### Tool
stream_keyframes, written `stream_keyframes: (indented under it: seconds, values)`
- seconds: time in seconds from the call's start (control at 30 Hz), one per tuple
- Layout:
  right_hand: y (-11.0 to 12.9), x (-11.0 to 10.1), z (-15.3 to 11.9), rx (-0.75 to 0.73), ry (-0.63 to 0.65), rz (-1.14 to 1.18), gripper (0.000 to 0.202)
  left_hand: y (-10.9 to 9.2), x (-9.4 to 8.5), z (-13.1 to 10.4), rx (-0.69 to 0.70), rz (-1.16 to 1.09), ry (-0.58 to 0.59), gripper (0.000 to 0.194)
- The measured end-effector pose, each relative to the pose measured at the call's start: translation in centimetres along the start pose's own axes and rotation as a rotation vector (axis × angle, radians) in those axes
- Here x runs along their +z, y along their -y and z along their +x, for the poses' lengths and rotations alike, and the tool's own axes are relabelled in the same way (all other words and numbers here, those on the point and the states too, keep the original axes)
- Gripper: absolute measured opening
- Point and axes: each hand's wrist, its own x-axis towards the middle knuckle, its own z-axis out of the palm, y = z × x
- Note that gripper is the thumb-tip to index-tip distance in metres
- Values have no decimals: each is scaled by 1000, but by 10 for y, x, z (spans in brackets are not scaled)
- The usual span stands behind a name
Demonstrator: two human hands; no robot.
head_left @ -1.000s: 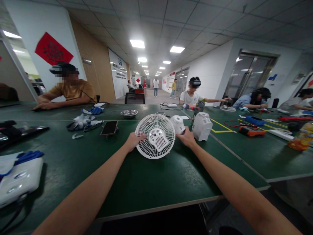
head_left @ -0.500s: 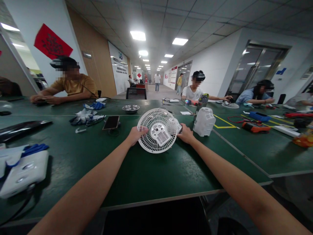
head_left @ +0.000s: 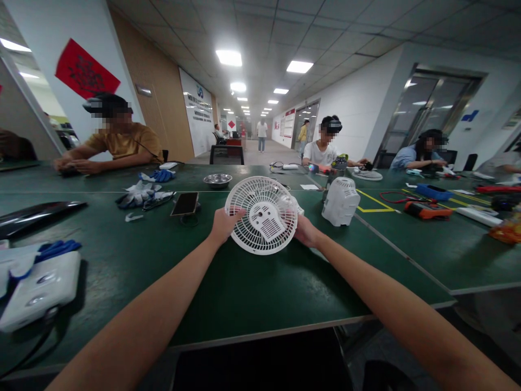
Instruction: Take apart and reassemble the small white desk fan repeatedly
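A round white fan grille [head_left: 261, 215], with slotted vents in its hub, is held up above the green table. My left hand [head_left: 223, 225] grips its left rim, thumb laid over the front. At the right rim, my right hand [head_left: 306, 230] is closed around a white plastic part [head_left: 300, 208] behind the grille; its fingertips are mostly hidden by the bars. A white fan base housing [head_left: 341, 202] stands upright on the table just right of my right hand.
Left lie a phone [head_left: 185, 204], grey-white gloves [head_left: 140, 194] and a white device [head_left: 43, 290] with a cable. A metal bowl [head_left: 217, 180] sits behind the grille. At right is an orange multimeter [head_left: 426, 209]. Co-workers sit across the table.
My right hand has moved left and further behind the grille, taking the white part with it. The grille has shifted slightly up. Across the table, a co-worker has moved another grille left.
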Motion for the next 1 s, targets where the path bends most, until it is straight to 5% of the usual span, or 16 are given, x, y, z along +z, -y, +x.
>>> stream_keyframes:
  seconds: [0.1, 0.2, 0.37, 0.5, 0.67, 0.77, 0.87, 1.0]
  values:
    - [2, 19, -11, 167, 263, 225, 48, -7, -1, -3, 24, -1, -62, 26]
    - [3, 30, -15, 197, 290, 346, 46, -7, 0, -3, 26, 12, -71, 29]
    - [3, 35, -7, 8, 47, 335, 42, 7, 2, 7, -22, 7, 35, 38]
    - [7, 19, -3, -183, -204, 149, 50, 16, -1, 13, -289, -246, 137, 57]
    - [9, 7, -14, -347, -268, -329, 65, 12, -9, 15, -570, -480, 281, 83]
    - [8, 14, -18, -393, -202, -572, 67, 11, -10, 14, -663, -498, 386, 68]
    - [9, 17, -16, -436, -133, -674, 68, 13, -7, 14, -652, -487, 278, 33]
    - [10, 2, -4, -550, -194, -754, 53, 19, -4, 16, -643, -465, 160, 28]
